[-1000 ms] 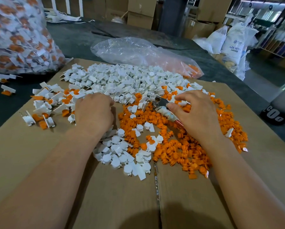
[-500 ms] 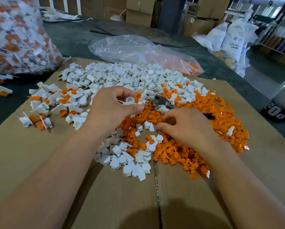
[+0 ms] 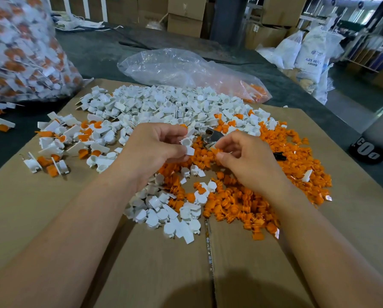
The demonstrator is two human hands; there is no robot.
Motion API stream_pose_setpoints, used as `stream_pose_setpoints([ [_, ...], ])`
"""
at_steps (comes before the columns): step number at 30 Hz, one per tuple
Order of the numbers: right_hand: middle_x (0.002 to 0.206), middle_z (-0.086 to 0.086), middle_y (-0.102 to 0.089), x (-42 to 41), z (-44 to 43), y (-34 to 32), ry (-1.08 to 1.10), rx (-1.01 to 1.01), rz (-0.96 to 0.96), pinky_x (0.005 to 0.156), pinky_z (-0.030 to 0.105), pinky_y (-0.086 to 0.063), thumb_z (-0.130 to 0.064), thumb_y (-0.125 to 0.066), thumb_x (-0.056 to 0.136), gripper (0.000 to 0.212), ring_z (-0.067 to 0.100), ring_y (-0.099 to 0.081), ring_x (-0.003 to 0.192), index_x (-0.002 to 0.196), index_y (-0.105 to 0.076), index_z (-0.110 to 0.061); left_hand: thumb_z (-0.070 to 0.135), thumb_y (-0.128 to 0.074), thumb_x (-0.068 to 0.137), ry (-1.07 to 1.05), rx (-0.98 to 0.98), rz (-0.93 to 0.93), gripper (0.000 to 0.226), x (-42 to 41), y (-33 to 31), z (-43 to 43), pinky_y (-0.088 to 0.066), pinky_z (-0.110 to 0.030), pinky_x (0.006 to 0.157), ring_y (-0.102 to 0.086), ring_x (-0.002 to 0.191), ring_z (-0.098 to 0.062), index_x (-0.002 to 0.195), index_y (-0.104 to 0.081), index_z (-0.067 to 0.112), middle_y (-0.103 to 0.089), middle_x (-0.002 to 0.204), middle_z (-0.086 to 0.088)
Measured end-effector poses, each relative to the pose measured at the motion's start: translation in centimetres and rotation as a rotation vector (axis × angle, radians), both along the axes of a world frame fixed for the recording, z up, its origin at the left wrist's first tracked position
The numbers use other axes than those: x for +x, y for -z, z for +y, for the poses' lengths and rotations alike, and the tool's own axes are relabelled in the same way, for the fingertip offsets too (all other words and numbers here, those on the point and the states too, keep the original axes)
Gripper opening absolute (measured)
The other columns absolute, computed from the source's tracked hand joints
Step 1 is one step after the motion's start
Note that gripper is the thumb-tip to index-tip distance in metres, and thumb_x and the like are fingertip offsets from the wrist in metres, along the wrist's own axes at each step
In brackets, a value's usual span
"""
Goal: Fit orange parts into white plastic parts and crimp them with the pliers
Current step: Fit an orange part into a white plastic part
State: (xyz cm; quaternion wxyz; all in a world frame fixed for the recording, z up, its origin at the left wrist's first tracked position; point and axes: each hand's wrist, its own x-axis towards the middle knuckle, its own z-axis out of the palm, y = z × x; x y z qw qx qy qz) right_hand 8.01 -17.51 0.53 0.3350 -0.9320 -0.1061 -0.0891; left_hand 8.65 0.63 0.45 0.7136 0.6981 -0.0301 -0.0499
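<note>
Pinched in left hand [image 3: 155,145], white cupped plastic part [image 3: 187,145]; just right of it, apart, small orange plug [image 3: 214,149] pinched by right hand [image 3: 248,158].

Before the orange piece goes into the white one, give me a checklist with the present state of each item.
1. White plastic part gripped: ok, the left hand holds it between thumb and fingers.
2. Its round opening exposed: ok, it faces up and looks empty.
3. Orange part gripped: ok, the right hand pinches it at the fingertips.
4. Orange part turned the right way for insertion: cannot tell, the fingers hide most of it.
5. Orange part seated in the white plastic part: not ok, the two are close but apart.
6. Pliers at hand for crimping: ok, lying just beyond both hands, in neither.
</note>
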Motion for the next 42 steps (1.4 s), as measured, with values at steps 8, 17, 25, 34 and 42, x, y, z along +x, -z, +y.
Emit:
stream_pose_setpoints([
  [8, 0.077, -0.015, -0.061, -0.4, 1.0, -0.1, -0.111, 0.241, 0.055, 0.06, 0.014, -0.047, -0.012, -0.047, 0.094, 0.036, -0.006, -0.059, 0.07, 0.087, -0.053, -0.048, -0.007, -0.06, 0.082, 0.014, -0.027, -0.01, 0.028, -0.1, -0.2, -0.2, -0.056, -0.019, 0.058, -0.064, 0.056, -0.011, 0.076, -0.07, 0.018, -0.06, 0.069, -0.005],
  [17, 0.072, -0.011, -0.062, -0.4, 1.3, 0.1, -0.077, 0.399, 0.083, 0.059, 0.015, -0.049, -0.008, -0.045, 0.092, 0.027, -0.003, -0.058, 0.062, 0.084, -0.055, -0.032, -0.012, -0.069, 0.07, -0.047, 0.057, 0.009, 0.027, 0.0, -0.1, -0.3, -0.05, -0.015, 0.049, -0.06, 0.053, -0.009, 0.08, -0.068, 0.012, -0.062, 0.069, -0.003],
  [25, 0.061, -0.009, -0.063, -0.6, 1.4, -0.1, -0.036, 0.461, 0.02, 0.055, 0.019, -0.05, -0.007, -0.048, 0.09, 0.022, 0.002, -0.058, 0.055, 0.08, -0.058, -0.025, -0.006, -0.063, 0.08, 0.004, -0.015, 0.029, 0.015, -0.3, 0.0, -0.7, -0.056, -0.024, 0.05, -0.063, 0.049, -0.011, 0.075, -0.062, 0.008, -0.061, 0.049, 0.002],
  [34, 0.08, -0.01, -0.063, -0.8, 1.3, -0.1, -0.002, 0.37, -0.105, 0.071, 0.021, -0.051, -0.013, -0.071, 0.077, 0.021, 0.004, -0.059, 0.073, 0.072, -0.063, -0.033, -0.003, -0.055, 0.088, 0.003, -0.079, 0.067, 0.019, -0.3, -0.3, -1.0, -0.055, -0.022, 0.051, -0.068, 0.056, -0.017, 0.071, -0.054, 0.005, -0.067, 0.069, -0.014],
  [42, 0.068, 0.002, -0.067, -1.3, 1.7, -0.5, 0.02, 0.54, -0.127, 0.053, 0.02, -0.053, -0.009, -0.067, 0.082, 0.017, 0.009, -0.065, 0.057, 0.076, -0.063, -0.024, -0.015, -0.059, 0.08, 0.026, -0.036, 0.01, 0.019, -0.6, -0.1, -1.4, -0.056, -0.024, 0.049, -0.065, 0.049, -0.016, 0.073, -0.054, 0.002, -0.066, 0.053, -0.007],
])
